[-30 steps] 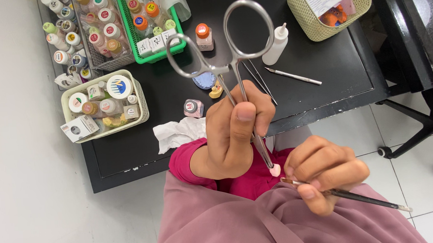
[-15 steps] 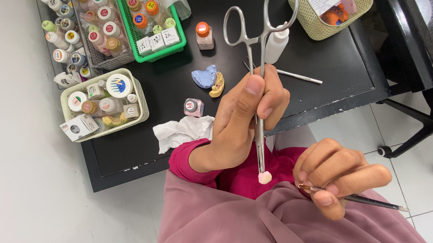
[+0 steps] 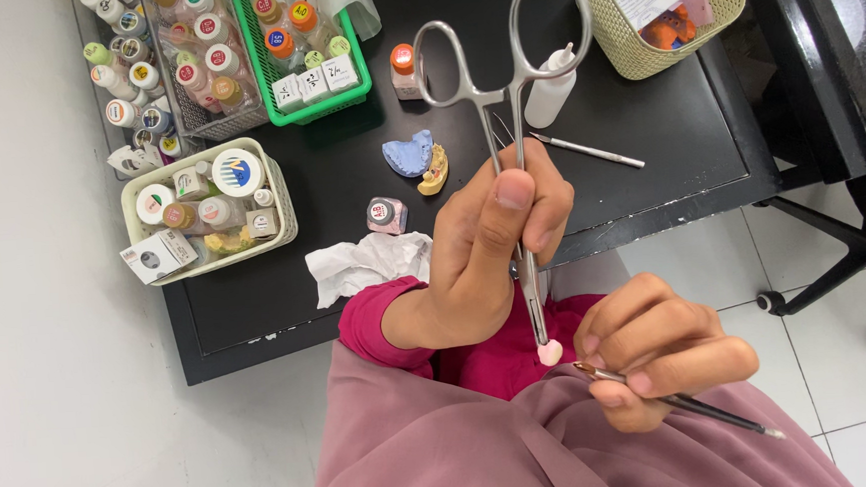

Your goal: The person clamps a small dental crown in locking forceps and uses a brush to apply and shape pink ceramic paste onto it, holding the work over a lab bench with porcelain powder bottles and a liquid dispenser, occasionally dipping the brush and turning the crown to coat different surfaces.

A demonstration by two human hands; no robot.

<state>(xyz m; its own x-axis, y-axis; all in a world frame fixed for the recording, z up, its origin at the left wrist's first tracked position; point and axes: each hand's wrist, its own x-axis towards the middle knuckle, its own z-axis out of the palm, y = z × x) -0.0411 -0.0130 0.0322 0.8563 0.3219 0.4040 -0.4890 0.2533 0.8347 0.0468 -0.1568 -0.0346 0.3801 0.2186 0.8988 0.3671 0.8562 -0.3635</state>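
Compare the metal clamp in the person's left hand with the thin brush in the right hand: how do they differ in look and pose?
The clamp is shiny silver with two ring handles; the brush is a thin dark stick. The clamp stands near upright, rings up; the brush lies slanted, almost level. The clamp's tip grips a small pale piece; the brush's tip carries nothing visible. The left hand and right hand each pinch one tool with the fingers.

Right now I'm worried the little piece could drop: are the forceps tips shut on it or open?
Shut. The forceps in the left hand pinch the small pale piece at their tips, handles close together.
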